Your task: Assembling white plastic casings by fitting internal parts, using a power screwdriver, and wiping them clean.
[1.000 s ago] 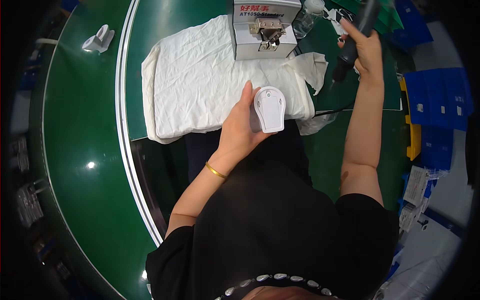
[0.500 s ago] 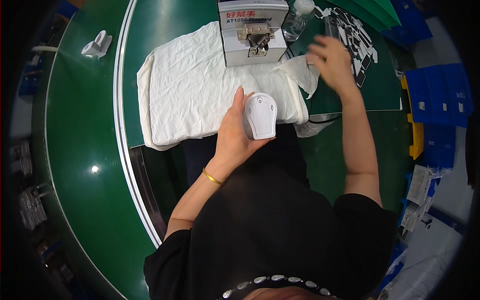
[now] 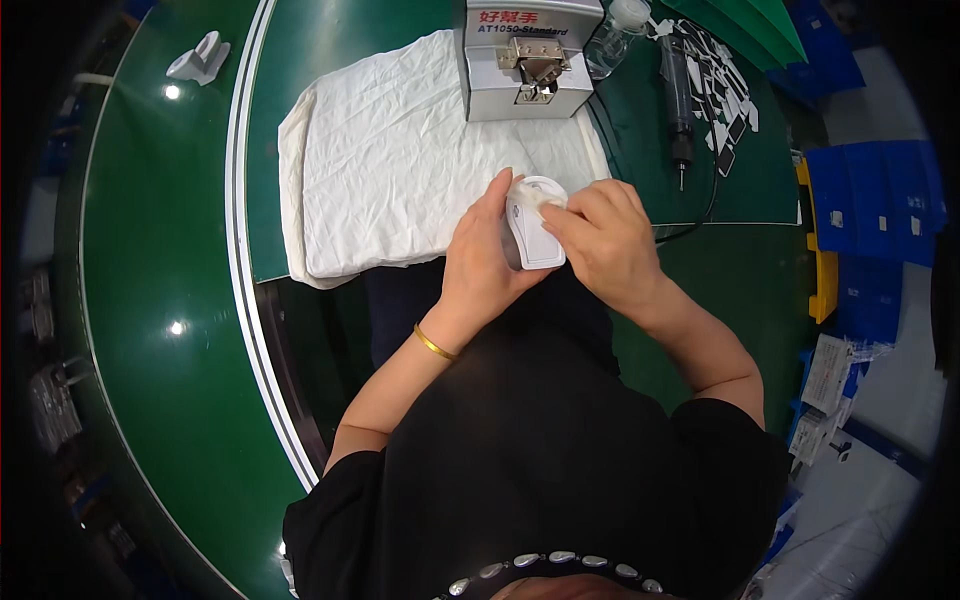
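Observation:
A small white plastic housing (image 3: 540,245), rounded at the far end and narrower at the near end, is held tilted in front of my body. My left hand (image 3: 483,255) wraps round its left side, thumb up along the edge. My right hand (image 3: 612,240) is closed, its fingertips pinching a crumpled off-white cloth (image 3: 530,195) against the rounded end of the housing. Most of that cloth is hidden by the fingers. Both hands are above the near edge of a white cloth-covered pad (image 3: 390,170).
A grey box-shaped machine (image 3: 530,95) with a metal clamp stands beyond the pad. Right of it are a clear bottle (image 3: 615,40), a corded electric screwdriver (image 3: 678,105) and a pile of small black and white parts (image 3: 735,85). A white plastic piece (image 3: 200,60) lies far left. Blue bins (image 3: 870,200) line the right.
My right hand has come from the far right of the table to the housing. The loose white cloth beside the machine is gone from there. The electric screwdriver now shows fully.

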A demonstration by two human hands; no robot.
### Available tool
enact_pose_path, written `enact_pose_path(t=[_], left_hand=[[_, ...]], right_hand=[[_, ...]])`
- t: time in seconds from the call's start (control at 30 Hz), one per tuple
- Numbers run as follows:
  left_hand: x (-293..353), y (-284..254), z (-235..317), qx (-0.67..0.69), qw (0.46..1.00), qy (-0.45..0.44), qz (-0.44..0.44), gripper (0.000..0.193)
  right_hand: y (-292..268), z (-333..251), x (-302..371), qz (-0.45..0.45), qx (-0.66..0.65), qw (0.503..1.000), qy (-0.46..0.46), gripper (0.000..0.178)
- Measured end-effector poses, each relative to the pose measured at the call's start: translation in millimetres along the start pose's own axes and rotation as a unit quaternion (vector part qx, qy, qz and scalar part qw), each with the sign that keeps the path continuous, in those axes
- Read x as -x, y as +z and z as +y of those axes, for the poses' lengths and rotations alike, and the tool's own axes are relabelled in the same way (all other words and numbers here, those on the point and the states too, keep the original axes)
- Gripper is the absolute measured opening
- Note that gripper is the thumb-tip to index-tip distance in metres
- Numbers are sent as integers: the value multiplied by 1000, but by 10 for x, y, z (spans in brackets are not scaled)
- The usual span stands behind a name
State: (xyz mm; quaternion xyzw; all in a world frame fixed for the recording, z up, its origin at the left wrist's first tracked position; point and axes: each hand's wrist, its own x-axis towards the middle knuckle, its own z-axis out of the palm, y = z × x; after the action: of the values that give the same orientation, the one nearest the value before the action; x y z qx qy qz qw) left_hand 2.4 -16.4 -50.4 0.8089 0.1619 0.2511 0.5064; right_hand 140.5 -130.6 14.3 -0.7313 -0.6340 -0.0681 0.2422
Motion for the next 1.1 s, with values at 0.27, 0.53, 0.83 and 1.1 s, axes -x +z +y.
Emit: enact_pose_path(t=[0.27, 0.53, 0.83, 1.1], left_hand=[[9, -41, -12, -30, 998, 43, 23, 100], [30, -42, -22, -33, 999, 36, 21, 104], [57, -32, -88, -30, 998, 59, 14, 123], [69, -42, -93, -51, 997, 50, -1, 126]], right_hand=[[39, -173, 188, 17, 0, 998, 59, 22], [-1, 55, 139, -2, -85, 992, 97, 15], [30, 319, -74, 10, -307, 930, 200, 14], [139, 409, -205, -138, -502, 767, 375, 20]])
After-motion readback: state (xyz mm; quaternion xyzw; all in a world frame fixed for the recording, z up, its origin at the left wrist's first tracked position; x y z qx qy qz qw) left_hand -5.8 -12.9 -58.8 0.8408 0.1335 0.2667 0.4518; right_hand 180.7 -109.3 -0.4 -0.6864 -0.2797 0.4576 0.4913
